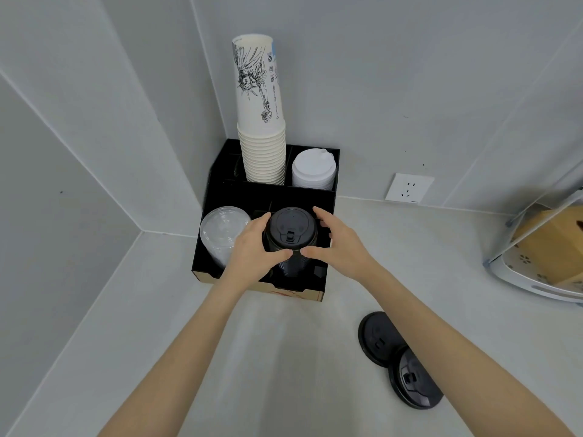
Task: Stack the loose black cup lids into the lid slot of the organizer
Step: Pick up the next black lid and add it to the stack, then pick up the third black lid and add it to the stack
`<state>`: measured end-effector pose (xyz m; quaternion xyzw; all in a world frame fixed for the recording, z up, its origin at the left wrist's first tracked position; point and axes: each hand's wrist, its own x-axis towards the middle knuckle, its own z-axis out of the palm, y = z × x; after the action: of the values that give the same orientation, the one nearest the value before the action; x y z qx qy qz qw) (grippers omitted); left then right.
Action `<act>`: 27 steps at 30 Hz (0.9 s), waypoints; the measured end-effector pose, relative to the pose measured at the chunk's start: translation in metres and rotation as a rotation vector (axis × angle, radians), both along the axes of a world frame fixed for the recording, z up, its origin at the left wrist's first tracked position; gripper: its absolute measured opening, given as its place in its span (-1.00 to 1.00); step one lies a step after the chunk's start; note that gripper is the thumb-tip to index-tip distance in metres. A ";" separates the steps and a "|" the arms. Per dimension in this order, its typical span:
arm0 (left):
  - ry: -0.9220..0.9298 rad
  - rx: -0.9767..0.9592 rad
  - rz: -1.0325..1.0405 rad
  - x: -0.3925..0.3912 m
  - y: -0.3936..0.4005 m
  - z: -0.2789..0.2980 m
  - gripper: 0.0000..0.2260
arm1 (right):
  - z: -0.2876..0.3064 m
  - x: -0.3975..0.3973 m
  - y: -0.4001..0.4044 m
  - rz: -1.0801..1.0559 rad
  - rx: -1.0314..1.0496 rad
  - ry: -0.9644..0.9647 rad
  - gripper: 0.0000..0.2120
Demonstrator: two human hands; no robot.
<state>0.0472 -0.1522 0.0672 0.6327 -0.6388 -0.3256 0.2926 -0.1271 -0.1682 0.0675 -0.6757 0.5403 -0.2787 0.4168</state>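
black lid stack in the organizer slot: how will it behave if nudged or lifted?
The black lid stack stands tall and proud of its slot, so it probably tips or shears if nudged. Both hands, left hand and right hand, cup it, suggesting it needs steadying. Thin nested plastic: likely light and slippery.

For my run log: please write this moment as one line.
both hands around black lid stack | stack in organizer front slot | loose black lids on counter
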 end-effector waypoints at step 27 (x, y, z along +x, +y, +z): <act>-0.033 0.076 -0.489 -0.140 0.123 -0.049 -0.40 | -0.047 -0.150 0.175 -0.335 0.167 0.082 -0.46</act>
<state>-0.0924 -0.0290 0.0180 0.4752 -0.7648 -0.4001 0.1708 -0.2771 0.0071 0.0203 -0.5502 0.6830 -0.2706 0.3970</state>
